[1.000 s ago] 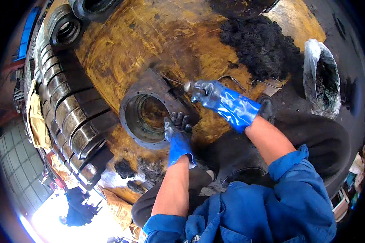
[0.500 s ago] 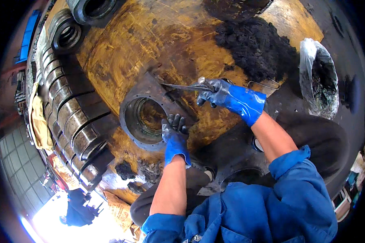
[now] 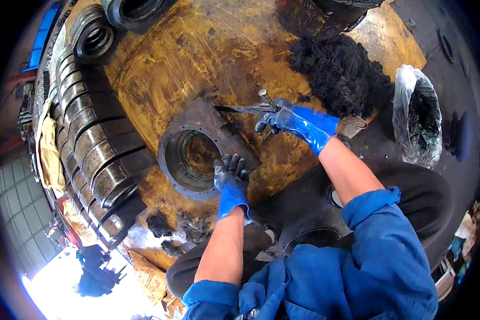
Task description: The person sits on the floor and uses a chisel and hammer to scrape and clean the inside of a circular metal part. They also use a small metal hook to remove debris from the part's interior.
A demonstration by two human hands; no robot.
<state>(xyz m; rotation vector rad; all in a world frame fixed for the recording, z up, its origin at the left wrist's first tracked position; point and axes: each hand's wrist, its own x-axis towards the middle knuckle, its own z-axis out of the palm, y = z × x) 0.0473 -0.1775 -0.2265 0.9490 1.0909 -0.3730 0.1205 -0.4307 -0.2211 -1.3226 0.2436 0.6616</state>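
Housing [image 3: 197, 154] now steadied by the left hand [image 3: 230, 178] flat on its rim; right hand [image 3: 290, 120], fingers closed around a thin tool [image 3: 240, 108], has lowered it flat onto the flange.

- To your right, a clear plastic bag [image 3: 418, 114] stands open, with dark material inside.
- At your lower left, brown paper sacks [image 3: 149, 274] lie crumpled on the floor.

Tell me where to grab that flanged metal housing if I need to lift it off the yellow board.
Probably by the ring's thick rim, from its open left side. The metal housing lies flat, bore up. The left hand already rests on the near right rim; the right hand holds a thin tool over the plate's far corner.
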